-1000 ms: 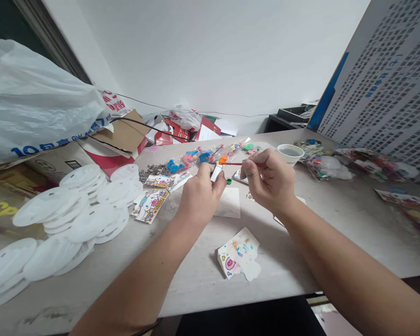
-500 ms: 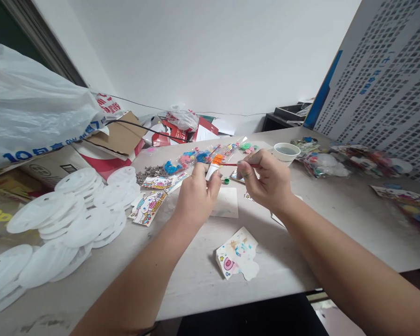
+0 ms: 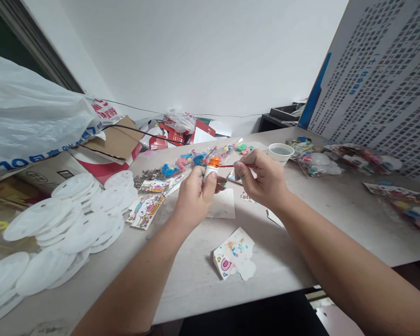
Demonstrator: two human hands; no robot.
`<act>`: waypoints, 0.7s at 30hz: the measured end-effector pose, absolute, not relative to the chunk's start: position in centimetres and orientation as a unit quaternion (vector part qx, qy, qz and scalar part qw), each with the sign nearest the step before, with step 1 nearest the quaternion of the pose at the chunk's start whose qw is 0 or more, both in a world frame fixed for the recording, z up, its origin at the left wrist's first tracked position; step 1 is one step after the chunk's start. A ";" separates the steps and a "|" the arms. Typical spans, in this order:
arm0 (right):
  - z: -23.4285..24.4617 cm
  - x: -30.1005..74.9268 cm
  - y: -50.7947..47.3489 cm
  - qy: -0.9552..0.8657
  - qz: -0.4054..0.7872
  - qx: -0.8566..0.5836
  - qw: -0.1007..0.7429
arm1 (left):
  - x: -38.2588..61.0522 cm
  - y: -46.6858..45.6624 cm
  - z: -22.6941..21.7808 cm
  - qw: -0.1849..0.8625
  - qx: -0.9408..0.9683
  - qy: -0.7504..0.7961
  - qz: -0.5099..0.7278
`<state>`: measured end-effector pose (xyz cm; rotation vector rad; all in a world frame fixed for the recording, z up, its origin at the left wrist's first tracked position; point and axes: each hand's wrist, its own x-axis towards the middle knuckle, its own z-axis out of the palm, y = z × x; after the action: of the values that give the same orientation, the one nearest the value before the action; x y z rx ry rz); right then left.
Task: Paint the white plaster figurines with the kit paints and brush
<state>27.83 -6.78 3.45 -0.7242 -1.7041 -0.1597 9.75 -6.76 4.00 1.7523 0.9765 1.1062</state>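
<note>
My left hand (image 3: 195,192) is closed round a small white paint tube (image 3: 210,171) with an orange neck, held upright above the table. My right hand (image 3: 262,178) pinches a thin red-handled brush (image 3: 231,165), its tip touching the tube's orange top. Below my hands lies a white square of paper (image 3: 223,204). Nearer me on the grey table (image 3: 336,219) rests a partly painted cartoon cut-out (image 3: 234,253). A small green cap (image 3: 223,183) lies just behind my left hand.
Several white plastic discs (image 3: 73,219) are heaped at the left. Printed cartoon cards (image 3: 147,207), bags of coloured pieces (image 3: 189,160) and a white cup of water (image 3: 281,152) stand beyond my hands. Boxes and a plastic bag (image 3: 31,121) crowd the back left; more packets (image 3: 353,161) lie right.
Both hands have stayed together with the brush at the tube; the tube now stands more upright in my left hand. The view has shifted slightly left.
</note>
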 end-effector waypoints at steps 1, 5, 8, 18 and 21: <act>3.5 27.9 -6.8 -0.735 -0.072 -0.312 0.598 | 9.8 -6.7 3.9 0.444 0.684 0.374 0.442; 3.5 28.1 -6.7 -0.737 -0.075 -0.312 0.595 | 9.9 -6.3 3.8 0.543 0.630 0.333 0.444; 3.6 28.1 -6.8 -0.737 -0.073 -0.315 0.594 | 9.9 -6.0 3.6 0.586 0.599 0.314 0.447; 3.2 27.8 -6.9 -0.723 -0.029 -0.301 0.621 | 9.5 -5.9 4.0 0.723 0.477 0.242 0.438; 3.2 27.9 -6.9 -0.722 -0.010 -0.301 0.623 | 9.3 -5.8 4.0 0.748 0.446 0.221 0.439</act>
<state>27.91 -6.93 3.22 -0.6906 -1.6579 -0.0238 9.27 -5.79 4.05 0.9762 0.4833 0.9597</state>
